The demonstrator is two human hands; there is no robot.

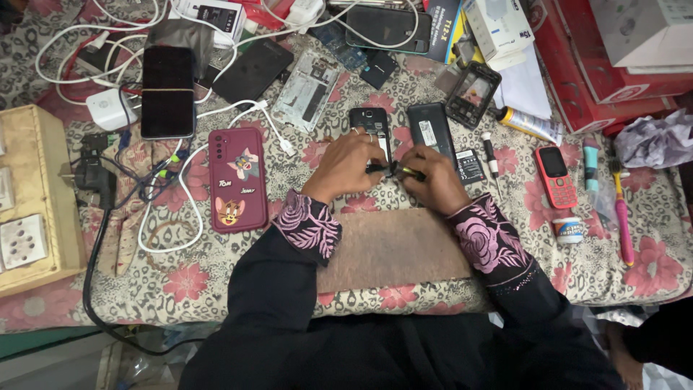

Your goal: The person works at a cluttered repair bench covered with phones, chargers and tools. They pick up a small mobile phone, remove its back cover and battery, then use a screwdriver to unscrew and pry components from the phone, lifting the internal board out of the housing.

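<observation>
my left hand (345, 165) is curled, fingers bent over the lower edge of an opened black phone (370, 124) lying back-up on the cloth; a ring sits on one finger. thumb and fingertips pinch one end of a thin dark tool (395, 170). my right hand (435, 180) is closed round the other end of the same tool, where a bit of yellow-green shows; the two hands nearly touch over it. what kind of tool it is i cannot tell, too small.

just right of the phone lies its flat black back cover (430, 130), matte, rounded corners, with a pale label. a small rectangular battery (470, 165) lies beside my right hand. a slim screwdriver (491, 159) with a white and black handle lies past it.

under my wrists: a brown board (393, 249), rough, rectangular. the cloth (195, 282) is leopard-spotted with pink flowers, soft and rumpled.

left: a maroon phone case (237, 179), glossy, cartoon cat and mouse on it; white cables (170, 217) looping; a dark smartphone (167, 92) face up. right: a red keypad phone (556, 175), a small round white tub (569, 230), a pink toothbrush (622, 217), a tube (529, 123) with a yellow band.

my sleeves (491, 242) are black, cuffs embroidered with pink roses.
</observation>
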